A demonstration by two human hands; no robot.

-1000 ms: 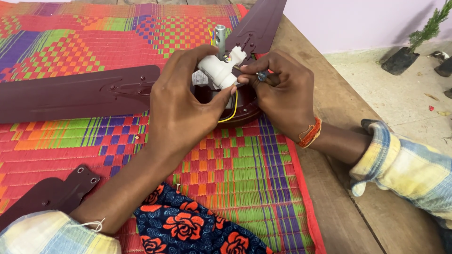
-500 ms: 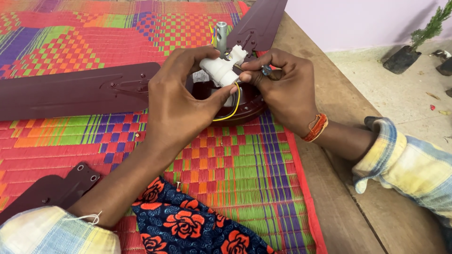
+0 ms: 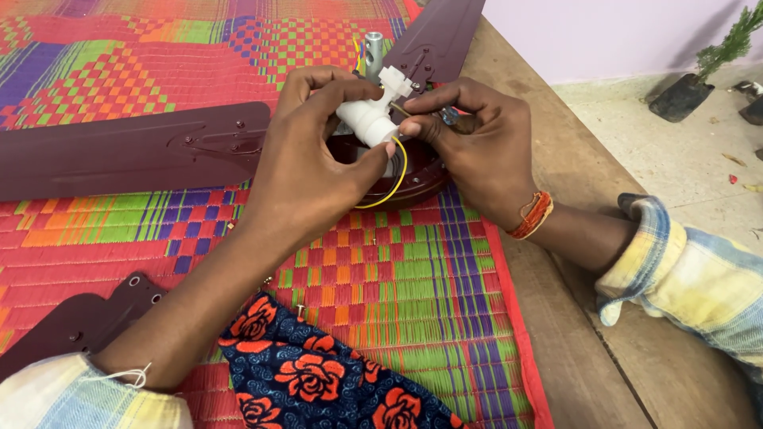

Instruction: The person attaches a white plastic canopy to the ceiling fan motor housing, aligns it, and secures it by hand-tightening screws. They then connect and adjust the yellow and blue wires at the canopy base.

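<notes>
Woven mat (image 3: 445, 294): bright checks & stripes in red, green, purple, orange, w/ red border. Fan blades (image 3: 135, 155): dark maroon, glossy; fan hub (image 3: 421, 179) same maroon. White plastic part (image 3: 369, 119) w/ a yellow wire (image 3: 397, 179) looping under it. Metal shaft (image 3: 373, 49): silver-grey. Cloth (image 3: 318, 373): navy blue w/ orange-red roses. Wrist thread (image 3: 534, 214): orange-red. Shirt sleeves (image 3: 691, 278): pale yellow, blue & white plaid. Desk (image 3: 588, 349): brown wood. Wall (image 3: 604, 36): light lilac.
</notes>
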